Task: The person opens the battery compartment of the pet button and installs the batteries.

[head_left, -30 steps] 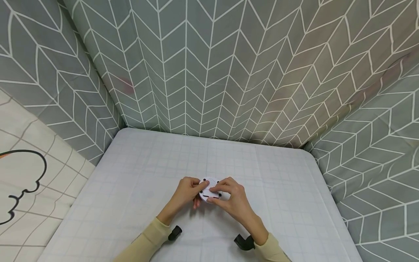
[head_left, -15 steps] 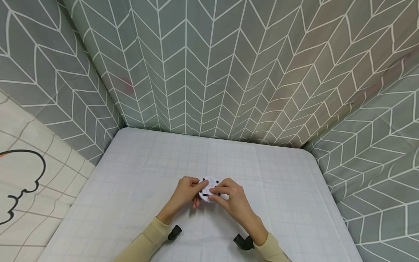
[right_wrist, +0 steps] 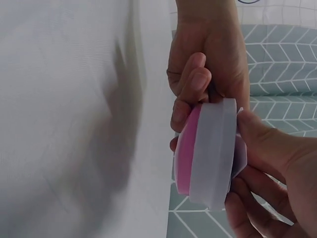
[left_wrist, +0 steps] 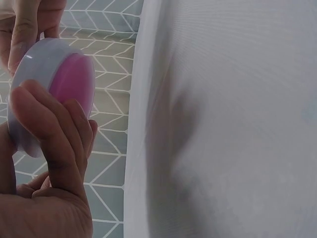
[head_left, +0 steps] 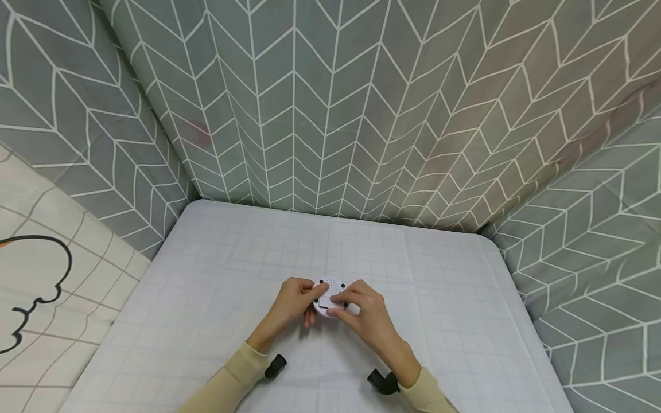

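A round white device [head_left: 334, 284], with speaker holes and small black feet on its back, is held above the table. Its pink front [left_wrist: 74, 84] faces down toward the tabletop. My left hand [head_left: 292, 299] grips it by the left side, thumb on the back and fingers beneath. With thumb and fingers, my right hand [head_left: 368, 308] pinches a small white battery cover [right_wrist: 240, 154] at the back. In the right wrist view the cover stands slightly out from the casing. A dark gap shows along its lower left edge in the head view. The compartment's inside is hidden.
A table [head_left: 248, 246] with a white cloth lies under both hands. Grey chevron curtains [head_left: 330, 115] hang behind it and at the sides. A black wrist mount [head_left: 276, 366] shows at the left sleeve, another black mount [head_left: 383, 381] at the right.
The battery cover, tilted up with some red showing beneath it a second ago, now lies flatter against the device's back. The dark gap has narrowed. Both hands have barely moved.
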The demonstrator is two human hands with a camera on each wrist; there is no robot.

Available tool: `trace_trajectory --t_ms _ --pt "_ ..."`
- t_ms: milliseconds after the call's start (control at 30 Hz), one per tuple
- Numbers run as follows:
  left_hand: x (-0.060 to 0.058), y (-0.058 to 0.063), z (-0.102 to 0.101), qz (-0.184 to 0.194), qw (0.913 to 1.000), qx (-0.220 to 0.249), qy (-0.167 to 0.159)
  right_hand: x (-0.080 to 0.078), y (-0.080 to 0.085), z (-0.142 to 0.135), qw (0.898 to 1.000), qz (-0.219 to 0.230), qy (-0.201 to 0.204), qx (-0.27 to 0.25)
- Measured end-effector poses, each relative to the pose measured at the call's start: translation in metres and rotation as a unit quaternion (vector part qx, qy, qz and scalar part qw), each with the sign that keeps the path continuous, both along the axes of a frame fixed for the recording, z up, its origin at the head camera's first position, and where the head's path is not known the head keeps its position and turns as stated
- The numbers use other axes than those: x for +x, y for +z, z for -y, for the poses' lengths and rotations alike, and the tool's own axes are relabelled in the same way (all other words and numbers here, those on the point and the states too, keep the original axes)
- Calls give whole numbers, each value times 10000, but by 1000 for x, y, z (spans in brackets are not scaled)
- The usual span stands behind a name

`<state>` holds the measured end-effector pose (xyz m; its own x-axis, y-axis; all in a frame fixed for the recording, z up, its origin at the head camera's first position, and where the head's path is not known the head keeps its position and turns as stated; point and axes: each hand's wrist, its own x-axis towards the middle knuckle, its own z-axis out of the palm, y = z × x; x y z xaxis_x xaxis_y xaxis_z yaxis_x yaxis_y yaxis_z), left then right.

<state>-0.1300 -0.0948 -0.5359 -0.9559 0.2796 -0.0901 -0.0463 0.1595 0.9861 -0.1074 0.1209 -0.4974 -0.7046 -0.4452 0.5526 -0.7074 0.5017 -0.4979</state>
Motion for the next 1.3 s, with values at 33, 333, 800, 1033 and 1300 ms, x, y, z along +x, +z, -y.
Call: trace_trajectory --t_ms 33,333,800,1033,1300 --pt "0 0 0 7 10000 -22 -2 0 0 -1 10000 12 35 -49" --pt "1 2 -1 32 10000 27 26 -1 2 -3 9989 412 48 -194" --pt "2 6 -2 48 9998 191 60 0 5 -5 9979 560 -190 -262" --pt "2 7 -2 79 9996 274 26 1 7 -9 9979 538 -117 -348" --pt "3 7 -2 60 9996 274 -12 3 8 -8 9985 430 -179 -281"
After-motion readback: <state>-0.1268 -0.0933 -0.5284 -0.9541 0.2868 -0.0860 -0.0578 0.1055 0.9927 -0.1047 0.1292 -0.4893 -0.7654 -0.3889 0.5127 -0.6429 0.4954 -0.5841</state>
